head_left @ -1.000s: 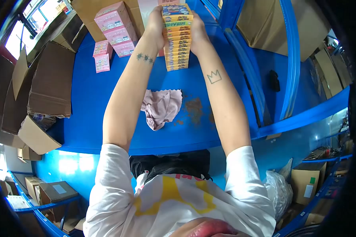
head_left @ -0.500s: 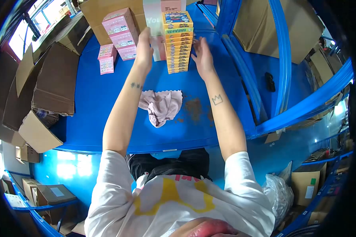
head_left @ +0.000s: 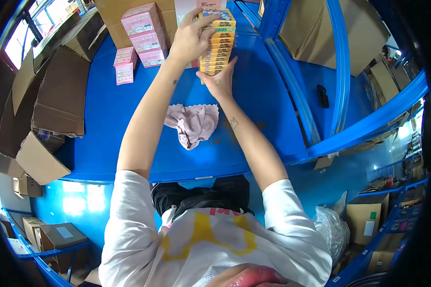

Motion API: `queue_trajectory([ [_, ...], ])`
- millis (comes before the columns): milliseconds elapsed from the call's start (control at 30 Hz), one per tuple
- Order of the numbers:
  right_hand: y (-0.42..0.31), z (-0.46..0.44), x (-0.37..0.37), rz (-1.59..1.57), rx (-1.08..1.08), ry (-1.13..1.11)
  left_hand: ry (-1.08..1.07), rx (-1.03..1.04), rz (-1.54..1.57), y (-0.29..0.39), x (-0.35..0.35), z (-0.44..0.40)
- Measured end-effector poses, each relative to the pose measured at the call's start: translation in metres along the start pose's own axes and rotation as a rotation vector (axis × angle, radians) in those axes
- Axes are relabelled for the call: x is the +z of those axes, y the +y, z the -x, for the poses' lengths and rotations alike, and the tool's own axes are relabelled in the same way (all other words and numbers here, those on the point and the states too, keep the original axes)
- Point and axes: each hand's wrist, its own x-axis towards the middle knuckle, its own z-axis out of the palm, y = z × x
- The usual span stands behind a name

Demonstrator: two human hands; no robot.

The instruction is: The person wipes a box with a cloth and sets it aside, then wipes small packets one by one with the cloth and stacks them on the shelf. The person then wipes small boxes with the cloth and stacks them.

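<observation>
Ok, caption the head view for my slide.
Left hand high on the box stack, right hand low on it, cloth nearby.

Hands (head_left: 189, 41) on yellow box stack (head_left: 217, 51); cloth (head_left: 197, 123) nearer.

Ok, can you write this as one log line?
left hand: top of yellow stack; right hand: its lower part; pink cloth: crumpled on blue surface
</observation>
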Motion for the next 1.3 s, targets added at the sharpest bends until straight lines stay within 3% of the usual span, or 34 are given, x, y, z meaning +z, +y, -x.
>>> queue_trajectory([
  [167,0.018,-0.003,0.025,0.030,-0.075,0.128,0.029,0.045,-0.051,-0.008,0.002,0.003],
  [367,-0.002,-0.003,0.012,0.084,-0.028,0.111,0.029,0.020,-0.021,0.004,0.001,0.009],
  [500,-0.039,-0.023,-0.013,0.152,-0.666,0.506,0.169,0.070,0.020,0.000,-0.005,0.018],
  [533,-0.052,-0.026,-0.019,0.148,-0.666,0.505,0.149,0.022,0.063,-0.004,-0.010,0.024],
  [667,-0.104,-0.045,-0.036,0.532,-1.229,0.509,0.125,-0.111,0.136,-0.010,-0.048,0.057],
  [767,-0.087,-0.070,-0.019,0.530,-1.234,0.490,0.073,-0.097,-0.020,-0.035,-0.076,0.100],
  [900,-0.068,-0.091,-0.008,0.536,-1.243,0.468,0.017,-0.224,-0.213,-0.056,-0.114,0.157],
  [1167,-0.058,-0.101,0.000,0.597,-1.191,0.475,0.069,-0.468,-0.282,-0.094,-0.146,0.221],
  [1300,-0.053,-0.093,0.004,0.581,-1.226,0.545,0.064,-0.461,-0.264,-0.081,-0.140,0.216],
])
